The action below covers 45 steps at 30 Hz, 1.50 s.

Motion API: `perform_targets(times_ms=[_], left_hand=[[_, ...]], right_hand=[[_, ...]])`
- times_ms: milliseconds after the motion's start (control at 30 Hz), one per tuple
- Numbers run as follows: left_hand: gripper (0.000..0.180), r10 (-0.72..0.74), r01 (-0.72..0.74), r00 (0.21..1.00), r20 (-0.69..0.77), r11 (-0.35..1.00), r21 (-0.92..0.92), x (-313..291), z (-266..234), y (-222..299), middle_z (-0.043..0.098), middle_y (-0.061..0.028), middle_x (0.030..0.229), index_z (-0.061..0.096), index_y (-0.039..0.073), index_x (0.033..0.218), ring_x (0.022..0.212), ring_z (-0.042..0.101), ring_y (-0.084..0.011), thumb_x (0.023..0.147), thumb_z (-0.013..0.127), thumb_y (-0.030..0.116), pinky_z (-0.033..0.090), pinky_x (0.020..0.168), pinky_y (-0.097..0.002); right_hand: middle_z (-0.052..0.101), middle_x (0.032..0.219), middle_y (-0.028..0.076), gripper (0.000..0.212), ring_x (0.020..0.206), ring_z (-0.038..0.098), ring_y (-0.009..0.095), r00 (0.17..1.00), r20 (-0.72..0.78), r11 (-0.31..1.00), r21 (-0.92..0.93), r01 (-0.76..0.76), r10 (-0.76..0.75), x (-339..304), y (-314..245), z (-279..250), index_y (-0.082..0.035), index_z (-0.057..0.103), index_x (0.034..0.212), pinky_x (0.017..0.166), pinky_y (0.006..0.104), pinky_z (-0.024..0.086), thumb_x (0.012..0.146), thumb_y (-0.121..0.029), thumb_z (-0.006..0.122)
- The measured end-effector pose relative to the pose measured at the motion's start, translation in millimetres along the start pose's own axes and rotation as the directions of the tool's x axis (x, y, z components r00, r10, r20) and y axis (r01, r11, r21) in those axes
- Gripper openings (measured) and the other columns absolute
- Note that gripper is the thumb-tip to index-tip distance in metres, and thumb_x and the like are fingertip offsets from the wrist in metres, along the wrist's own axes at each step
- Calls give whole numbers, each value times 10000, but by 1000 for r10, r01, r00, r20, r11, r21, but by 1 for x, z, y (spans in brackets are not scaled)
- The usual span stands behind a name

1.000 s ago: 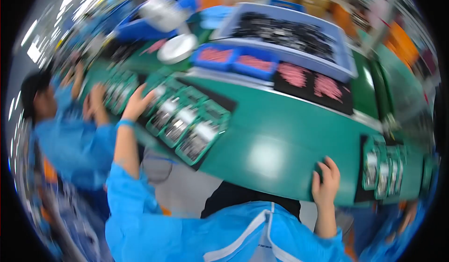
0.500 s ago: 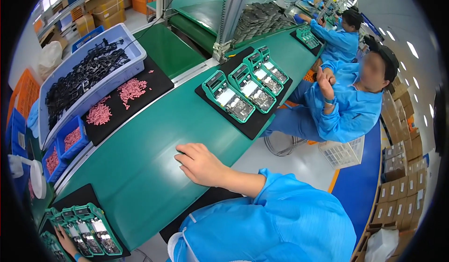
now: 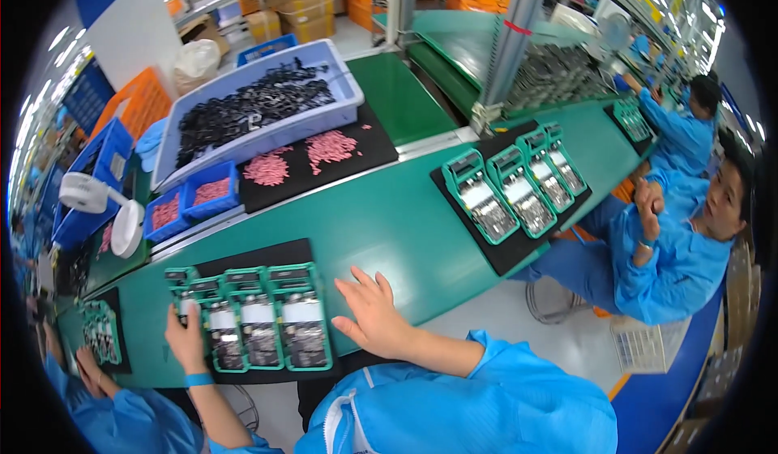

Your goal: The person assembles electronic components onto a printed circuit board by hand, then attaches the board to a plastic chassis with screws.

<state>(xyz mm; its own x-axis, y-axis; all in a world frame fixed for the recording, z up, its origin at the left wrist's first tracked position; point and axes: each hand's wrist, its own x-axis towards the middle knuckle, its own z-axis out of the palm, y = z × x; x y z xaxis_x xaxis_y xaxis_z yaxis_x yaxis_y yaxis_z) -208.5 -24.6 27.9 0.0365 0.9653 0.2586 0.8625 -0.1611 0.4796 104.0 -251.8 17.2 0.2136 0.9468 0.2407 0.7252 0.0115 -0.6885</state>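
Several green-framed circuit boards point(image 3: 261, 324) stand side by side on a black mat point(image 3: 279, 254) in front of me. My left hand point(image 3: 188, 342) is at the leftmost green-framed circuit board point(image 3: 180, 277), its thumb and fingers around the lower part and hiding most of it. The grip is only partly visible. Just right of this set, my right hand point(image 3: 374, 318) hovers at the near side of the green belt point(image 3: 381, 243). It is empty, with fingers spread and thumb apart.
Another mat of green-framed boards point(image 3: 527, 190) lies farther right, near a seated co-worker point(image 3: 673, 235). Beyond the belt are a bin of black parts point(image 3: 251, 113), pink pieces point(image 3: 332, 147) and small blue bins point(image 3: 212, 194). A second co-worker's hands point(image 3: 93, 373) are at boards on the far left.
My view has swung left, bringing the near board set fully into sight. My right hand has spread its fingers and is now close to that set. My left hand stays at its leftmost board.
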Motion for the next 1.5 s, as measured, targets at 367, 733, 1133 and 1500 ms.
perform_targets(times_ms=[367,733,1133,1500], left_hand=[[532,-228,535,837,498,532,-656,-125,-43,76,557,-85,1227,445,-37,1349,1102,530,-143,944,597,272,428,906,-283],[265,44,857,514,856,-57,-512,-208,-14,87,648,-153,1091,529,-32,1166,925,666,-232,926,563,75,598,770,-361],[360,256,985,170,951,-47,-164,-237,-1,138,568,-191,1229,481,-61,1279,1074,607,-265,978,522,131,519,932,-373],[347,253,954,275,928,-192,-230,-226,15,146,582,-145,1192,496,-25,1274,1098,565,-225,974,539,144,469,996,-384]], right_hand=[[473,1325,311,614,1233,464,426,992,-75,990,110,-92,100,61,56,-52,93,385,1355,1025,455,375,966,-375,463],[643,1084,228,504,1081,575,389,951,-212,972,119,-204,225,88,89,-94,16,624,1122,955,395,437,996,-416,398],[678,951,160,473,923,639,316,833,-466,951,222,-216,298,94,98,-65,-21,668,989,831,380,478,973,-439,448],[675,1016,100,508,975,608,184,883,-365,900,418,-127,294,148,92,-42,-3,657,1087,879,301,449,983,-457,455]])
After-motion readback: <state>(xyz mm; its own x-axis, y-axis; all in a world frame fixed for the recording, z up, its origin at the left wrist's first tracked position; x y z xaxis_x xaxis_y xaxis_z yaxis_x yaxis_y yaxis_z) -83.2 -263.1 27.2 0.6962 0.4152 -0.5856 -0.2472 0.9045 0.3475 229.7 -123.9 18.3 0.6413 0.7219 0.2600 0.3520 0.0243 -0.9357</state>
